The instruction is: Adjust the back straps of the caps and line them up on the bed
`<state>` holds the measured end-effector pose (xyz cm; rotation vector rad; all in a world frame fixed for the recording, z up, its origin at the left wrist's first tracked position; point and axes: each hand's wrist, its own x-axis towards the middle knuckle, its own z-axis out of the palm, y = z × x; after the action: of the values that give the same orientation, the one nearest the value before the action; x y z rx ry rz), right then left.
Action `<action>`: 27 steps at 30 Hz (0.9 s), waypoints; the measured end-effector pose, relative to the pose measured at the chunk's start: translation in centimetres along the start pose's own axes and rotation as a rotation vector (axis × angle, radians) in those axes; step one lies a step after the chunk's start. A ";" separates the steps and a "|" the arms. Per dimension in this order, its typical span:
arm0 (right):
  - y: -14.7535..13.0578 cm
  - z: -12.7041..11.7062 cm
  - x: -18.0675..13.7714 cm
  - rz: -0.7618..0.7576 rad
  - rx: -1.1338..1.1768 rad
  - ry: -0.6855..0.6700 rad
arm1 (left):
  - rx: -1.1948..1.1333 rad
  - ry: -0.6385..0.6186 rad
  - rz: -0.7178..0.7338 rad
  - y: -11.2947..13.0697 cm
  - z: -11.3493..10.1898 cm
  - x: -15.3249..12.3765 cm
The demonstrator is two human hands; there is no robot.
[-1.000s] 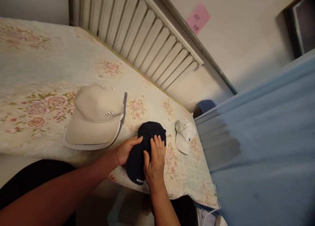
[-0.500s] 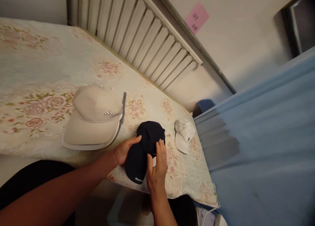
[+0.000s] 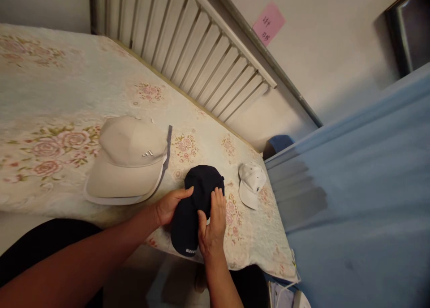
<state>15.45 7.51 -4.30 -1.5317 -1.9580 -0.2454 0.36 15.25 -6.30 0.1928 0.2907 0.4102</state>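
A dark navy baseball cap (image 3: 200, 182) is between my hands, its brim turned toward me with small white lettering at the edge. My left hand (image 3: 170, 205) grips its left side, thumb on top and the other fingers hidden underneath. Against the right side of the crown rests my right hand (image 3: 214, 229), its fingers stretched out flat and its thumb apart, touching the cap. To the left, a beige cap (image 3: 127, 164) with a three-stripe mark sits on top of other headwear, whose white brim and grey strap show. A small white cap (image 3: 251, 182) lies to the right.
The caps are on a floral bedspread (image 3: 110, 79). Behind it runs a metal bed rail (image 3: 231, 37) along the wall, with a pink note (image 3: 268, 23) above. A blue curtain (image 3: 352, 200) hangs at the right. Several items (image 3: 284, 295) sit below the bed's right corner.
The navy cap has shifted and turned slightly, its brim edge now a little lower and further right. My right hand has moved slightly left along the crown, its fingers closer together.
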 end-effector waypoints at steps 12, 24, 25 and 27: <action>0.7 -0.7 -0.5 0.228 0.060 0.026 | -0.091 -0.069 0.039 0.5 -0.7 0.4; -2.8 0.2 4.5 -0.257 -0.085 -0.138 | -0.114 -0.033 0.169 0.6 -0.1 0.3; -2.5 0.3 4.7 -0.245 -0.091 -0.136 | -0.108 -0.029 0.144 0.5 -0.1 0.3; -1.7 0.3 4.8 -0.209 -0.088 -0.133 | -0.086 -0.017 0.095 0.6 0.0 0.2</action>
<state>13.20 10.98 -1.41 -1.4294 -2.2424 -0.3291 0.30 15.85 -6.24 0.1261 0.2476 0.5143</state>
